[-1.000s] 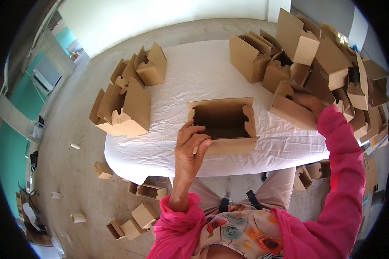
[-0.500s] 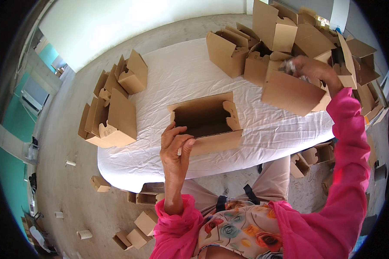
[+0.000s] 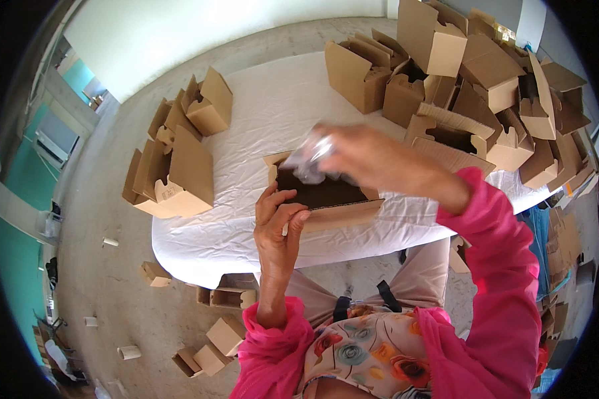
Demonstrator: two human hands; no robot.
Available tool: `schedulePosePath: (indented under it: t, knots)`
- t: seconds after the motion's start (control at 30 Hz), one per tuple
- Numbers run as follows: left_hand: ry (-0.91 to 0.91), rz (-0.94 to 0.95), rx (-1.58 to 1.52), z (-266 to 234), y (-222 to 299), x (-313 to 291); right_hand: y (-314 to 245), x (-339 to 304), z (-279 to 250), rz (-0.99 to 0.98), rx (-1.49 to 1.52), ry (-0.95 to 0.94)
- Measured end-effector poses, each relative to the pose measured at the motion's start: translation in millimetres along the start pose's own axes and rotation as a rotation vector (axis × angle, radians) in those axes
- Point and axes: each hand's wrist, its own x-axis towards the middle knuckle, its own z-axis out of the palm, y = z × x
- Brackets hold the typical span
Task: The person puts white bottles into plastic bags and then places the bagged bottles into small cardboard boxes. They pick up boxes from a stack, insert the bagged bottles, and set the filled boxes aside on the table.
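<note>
In front of me on the white-covered table (image 3: 266, 113) stands an open brown cardboard box (image 3: 343, 216), its inside dark. My left hand (image 3: 277, 216) grips the box's near left corner, fingers over the rim. Over the box's opening is my right hand (image 3: 359, 156), blurred by motion and closed on a crumpled clear plastic bag (image 3: 307, 159). Whatever the bag contains cannot be made out. To the right, a second open box (image 3: 449, 143) stands partly behind my right forearm.
Open cardboard boxes (image 3: 492, 66) are heaped at the table's far right. Several more boxes (image 3: 190, 173) stand along its left side. Small boxes (image 3: 226, 336) and short white cylinders (image 3: 130, 352) lie on the floor to the left.
My right hand has moved left from the box at the right, carrying the plastic bag over the middle box. My left hand stays on that box's corner.
</note>
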Motion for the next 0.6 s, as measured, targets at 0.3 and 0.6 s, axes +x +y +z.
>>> schedulePosePath:
  t: [0.3,0.6]
  knots:
    - [-0.011,0.031,-0.048,0.8,0.5,-2.1,46.0,21.6,59.9,0.172,-0.216,-0.338]
    - [0.104,-0.039,-0.123,8.9,-25.8,-24.3,29.7,-117.6,51.8,0.137,0.268,0.608]
